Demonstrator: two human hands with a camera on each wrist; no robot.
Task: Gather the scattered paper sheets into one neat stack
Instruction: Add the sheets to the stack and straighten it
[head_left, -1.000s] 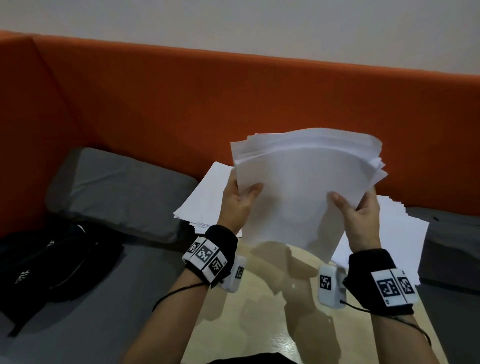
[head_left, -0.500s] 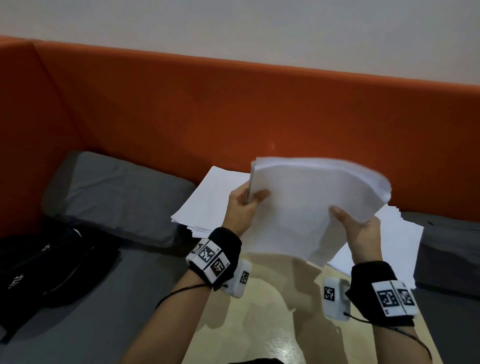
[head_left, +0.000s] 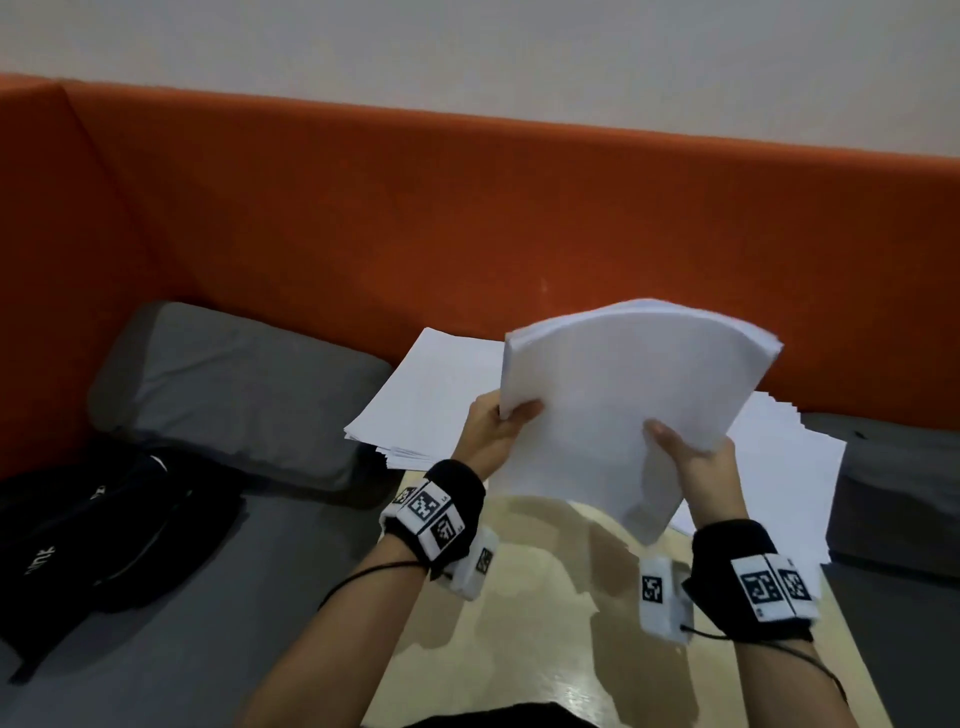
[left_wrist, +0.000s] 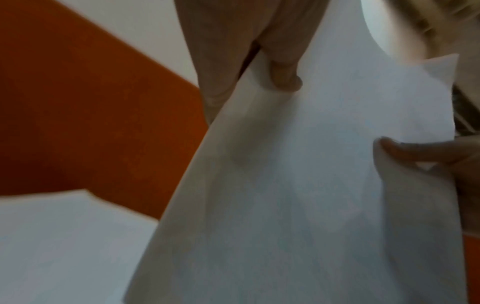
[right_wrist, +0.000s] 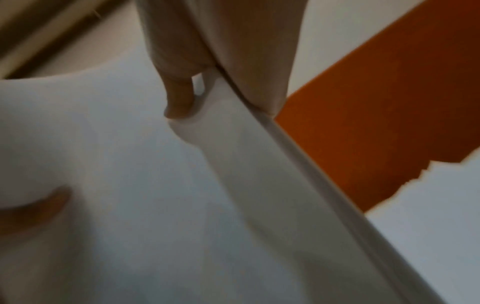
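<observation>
A thick bundle of white paper sheets (head_left: 618, 405) is held upright above the pale wooden table (head_left: 519, 649), its top edge bowed into an arc. My left hand (head_left: 493, 426) grips its left edge, thumb on the near face. My right hand (head_left: 696, 462) grips its right edge the same way. The left wrist view shows the bundle (left_wrist: 298, 185) with my left thumb (left_wrist: 283, 76) pressed on it. The right wrist view shows the bundle (right_wrist: 130, 185) and its stacked edge beside my right thumb (right_wrist: 179, 98). More sheets lie flat behind: a pile at the left (head_left: 426, 395) and a fanned pile at the right (head_left: 784, 467).
An orange padded backrest (head_left: 467, 218) runs behind the table. Grey seat cushions lie at the left (head_left: 234, 384) and right (head_left: 898, 483). A black bag (head_left: 104, 525) rests on the left seat.
The bundle has come lower and tilted, and its loose, uneven top edges have closed into one smooth arc. Both hands keep their hold on its sides.
</observation>
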